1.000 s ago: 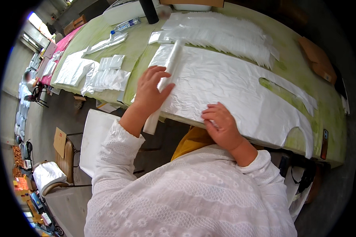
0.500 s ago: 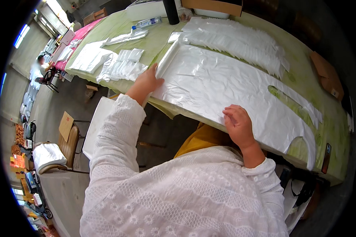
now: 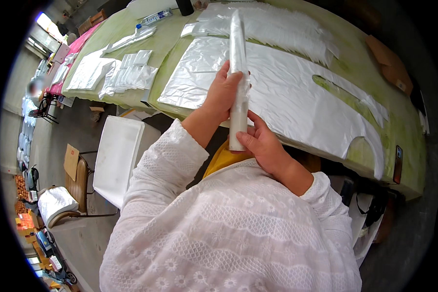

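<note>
I hold a long rolled-up tube of clear plastic film upright in front of me. My left hand wraps around its middle. My right hand grips its lower end, near my chest. Behind the roll a large sheet of clear plastic, cut in a bag shape with curved cut-outs, lies flat on the green table.
More plastic sheets are piled at the table's far side, small folded stacks lie to the left, with a water bottle beyond. A white board on a chair stands left of me. A phone lies near the table's right edge.
Both hands left the flat sheet on the table. They have lifted the rolled plastic tube from the sheet's left edge and now hold it upright.
</note>
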Demonstrator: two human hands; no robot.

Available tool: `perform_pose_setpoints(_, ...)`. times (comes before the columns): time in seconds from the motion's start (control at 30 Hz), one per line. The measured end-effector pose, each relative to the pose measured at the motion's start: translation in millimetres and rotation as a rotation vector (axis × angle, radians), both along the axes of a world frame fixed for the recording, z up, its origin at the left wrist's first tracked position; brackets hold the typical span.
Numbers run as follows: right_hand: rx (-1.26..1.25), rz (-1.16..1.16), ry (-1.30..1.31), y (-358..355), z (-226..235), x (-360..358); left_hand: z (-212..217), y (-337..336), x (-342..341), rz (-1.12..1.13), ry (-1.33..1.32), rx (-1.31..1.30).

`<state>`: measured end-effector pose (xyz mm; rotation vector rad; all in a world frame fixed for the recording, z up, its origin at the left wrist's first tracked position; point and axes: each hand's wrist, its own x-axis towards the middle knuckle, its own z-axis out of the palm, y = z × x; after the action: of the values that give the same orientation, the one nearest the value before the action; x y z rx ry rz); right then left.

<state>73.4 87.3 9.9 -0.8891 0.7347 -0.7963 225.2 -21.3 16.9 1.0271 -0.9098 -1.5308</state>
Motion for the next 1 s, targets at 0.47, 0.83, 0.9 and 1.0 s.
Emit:
perform_pose_setpoints(0.47,0.016,-0.110,0.276,-7.6,-2.2,-18.2,-18.6,4.4,-21.6,0.017,-0.136,-0.081)
perform_pose_setpoints(0.83,0.112,0.053,0.349,75.5,4.4,-171.0,-11.0,-79.7,33.1,0.281,0.238,0.039)
perform_pose_setpoints(0.9,0.141,-0.044,0.365,100.0,-0.9,-196.3,-10.8,-79.5,38.5,0.273,0.288,0.090)
perform_pose_setpoints(1.0,0.153,-0.121,0.315,113.0,8.5,-211.2,-20.4,-61.1,48.9,-0.013,0.175,0.171)
